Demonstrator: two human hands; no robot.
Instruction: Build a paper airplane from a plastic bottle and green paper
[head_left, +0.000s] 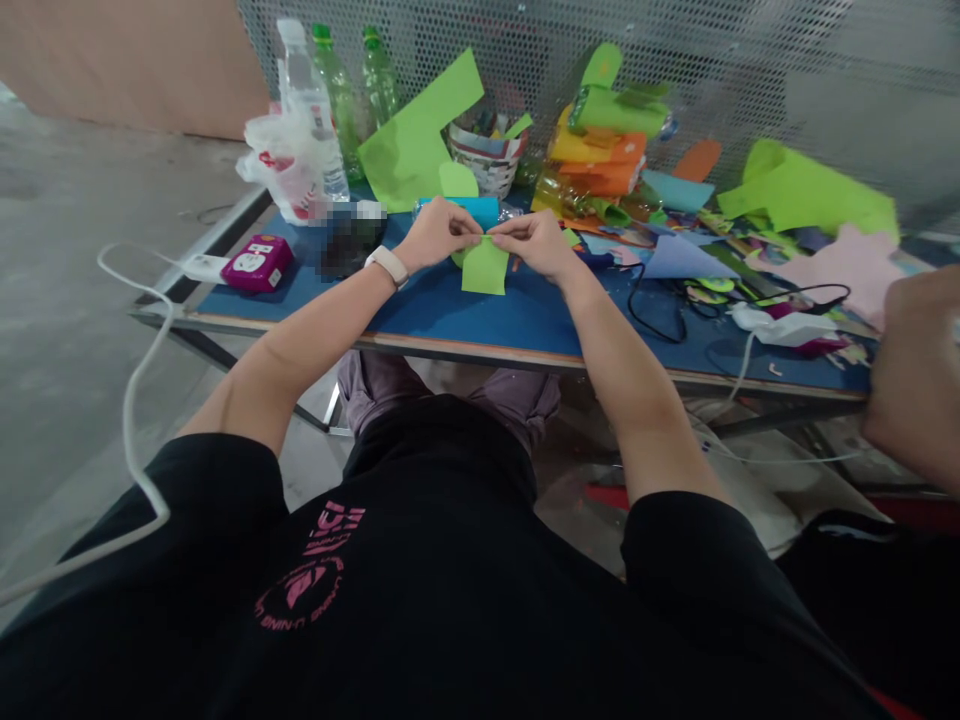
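Two hands [437, 234] [541, 243], green paper [485, 270] between them, pinched

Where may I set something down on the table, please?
Bare tabletop shows between your left forearm and the held green paper, with a smaller patch between that forearm and the purple packet. Bottles crowd the back left; paper scraps crowd the right.

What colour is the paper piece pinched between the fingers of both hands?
Lime green; the paper piece shows best in the head view, the only one here.
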